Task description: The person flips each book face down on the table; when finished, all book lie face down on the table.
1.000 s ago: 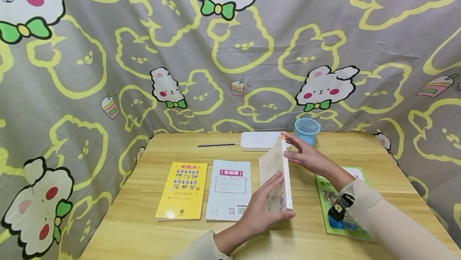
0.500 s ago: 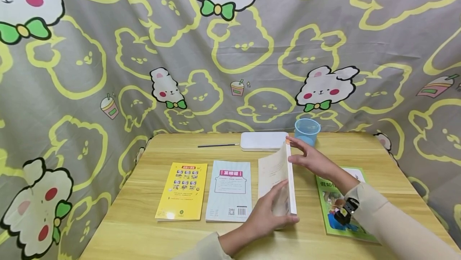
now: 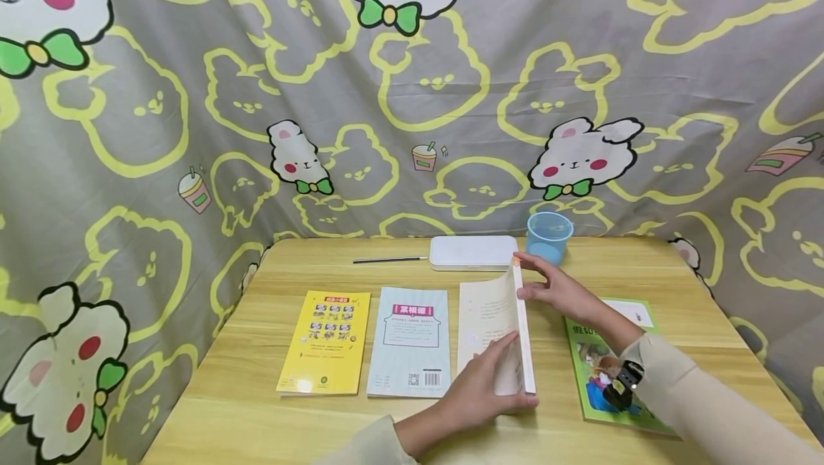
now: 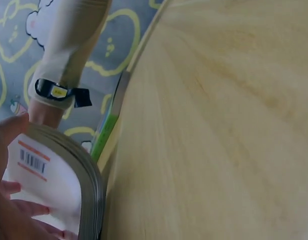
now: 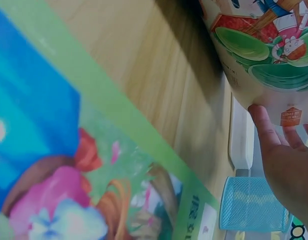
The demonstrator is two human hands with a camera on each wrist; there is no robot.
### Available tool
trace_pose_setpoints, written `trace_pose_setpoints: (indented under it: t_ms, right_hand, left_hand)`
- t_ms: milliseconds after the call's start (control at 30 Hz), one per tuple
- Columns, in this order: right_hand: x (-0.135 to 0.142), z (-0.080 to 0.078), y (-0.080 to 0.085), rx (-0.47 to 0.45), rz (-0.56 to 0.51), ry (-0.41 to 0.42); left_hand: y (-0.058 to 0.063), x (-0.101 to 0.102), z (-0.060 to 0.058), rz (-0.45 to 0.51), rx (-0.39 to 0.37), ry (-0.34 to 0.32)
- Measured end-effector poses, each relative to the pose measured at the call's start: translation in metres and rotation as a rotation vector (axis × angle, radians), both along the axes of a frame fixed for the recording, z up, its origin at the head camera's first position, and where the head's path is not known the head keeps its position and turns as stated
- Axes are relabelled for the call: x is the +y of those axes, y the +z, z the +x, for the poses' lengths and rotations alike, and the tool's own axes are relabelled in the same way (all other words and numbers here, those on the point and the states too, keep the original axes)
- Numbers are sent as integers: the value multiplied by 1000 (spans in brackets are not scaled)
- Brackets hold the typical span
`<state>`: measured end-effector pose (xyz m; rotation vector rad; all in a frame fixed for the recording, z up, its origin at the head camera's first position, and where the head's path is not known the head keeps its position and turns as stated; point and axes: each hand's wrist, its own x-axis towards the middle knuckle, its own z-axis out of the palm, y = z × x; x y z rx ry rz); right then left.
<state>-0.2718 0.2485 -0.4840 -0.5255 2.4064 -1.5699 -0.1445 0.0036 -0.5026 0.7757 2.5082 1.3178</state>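
Both hands hold a pale paperback book (image 3: pixel 488 322) tipped up on its edge, its cream side facing left and curving. At its near end my left hand (image 3: pixel 470 390) grips it, with the thumb at the near corner and fingers over the cream side. A barcode shows under those fingers on the back cover (image 4: pixel 49 165) in the left wrist view. My right hand (image 3: pixel 558 293) pinches the far upper end. In the right wrist view its fingers touch the illustrated cover (image 5: pixel 274 60) beside an orange logo. The right palm is hidden there.
Left of the held book lie a light blue book (image 3: pixel 408 350) and a yellow book (image 3: pixel 328 350). A green picture book (image 3: pixel 611 379) lies under the right forearm. Behind are a white case (image 3: pixel 473 252), a thin dark stick (image 3: pixel 389 260) and a blue mesh cup (image 3: pixel 548 236).
The held book has shifted slightly right and toward the near edge, both hands moving along with it. Its cream side now spreads wider and flatter to the left. The other books stay in place.
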Motion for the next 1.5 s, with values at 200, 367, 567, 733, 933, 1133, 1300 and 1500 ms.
trace_pose_setpoints:
  t_ms: [200,367,567,733,933,1133,1300,1500]
  right_hand:
    - [8,1,-8,-31,-29,42]
    - [15,1,-10,-24,-3,65]
    - [24,0,-12,-8,66,65]
    - [29,0,-12,-2,121,64]
    - [33,1,-11,85,253,43]
    - [39,4,-13,118,308,40]
    - [45,3,-16,101,326,70]
    - [52,0,-19,95,333,98]
  left_hand:
    - [-5,-5,-2,-215,143,-104]
    - [-4,-6,-3,-356,211,-181]
    - [-2,-7,-4,-454,230,-224]
    - [-2,-6,-4,-496,252,-246]
    - [-1,-5,-3,-521,277,-254]
    - [-1,-5,-1,-531,304,-250]
    - [-3,-5,-1,-532,330,-249]
    - [-4,-5,-1,-548,352,-251]
